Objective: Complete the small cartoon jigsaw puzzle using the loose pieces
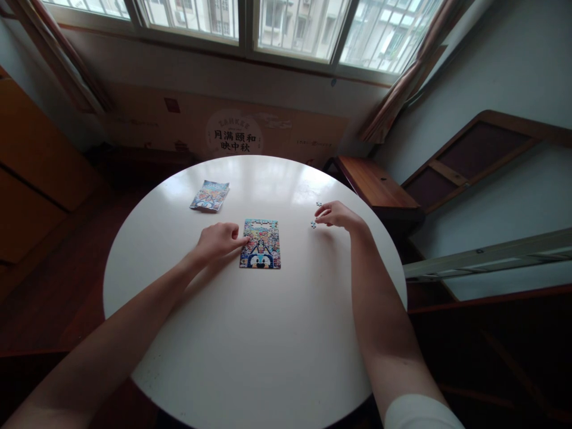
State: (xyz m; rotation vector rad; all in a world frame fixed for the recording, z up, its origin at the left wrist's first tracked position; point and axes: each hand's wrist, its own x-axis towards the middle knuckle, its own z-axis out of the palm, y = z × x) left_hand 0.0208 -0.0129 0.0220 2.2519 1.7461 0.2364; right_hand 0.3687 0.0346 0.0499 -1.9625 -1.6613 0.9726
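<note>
A small, colourful jigsaw puzzle (pixel 261 247) lies flat on the white round table (pixel 268 333), with a blue cartoon figure along its near edge. Pale gaps show near its top. My left hand (pixel 218 241) rests at the puzzle's left edge, one digit stretched onto it and the other fingers curled, holding nothing visible. To the right, my right hand (pixel 335 214) hovers low over the table with its fingers bent and apart. Loose puzzle pieces (pixel 313 224) sit just below its fingertips; whether they touch is too small to tell. Another small group of pieces (pixel 319 204) lies beyond.
A crinkled printed packet (pixel 210 196) lies at the table's far left. Behind the table are a printed cardboard panel (pixel 277 128) and windows. A wooden bench (pixel 373 182) stands past the right rim, and a metal rail (pixel 491 256) runs at the right.
</note>
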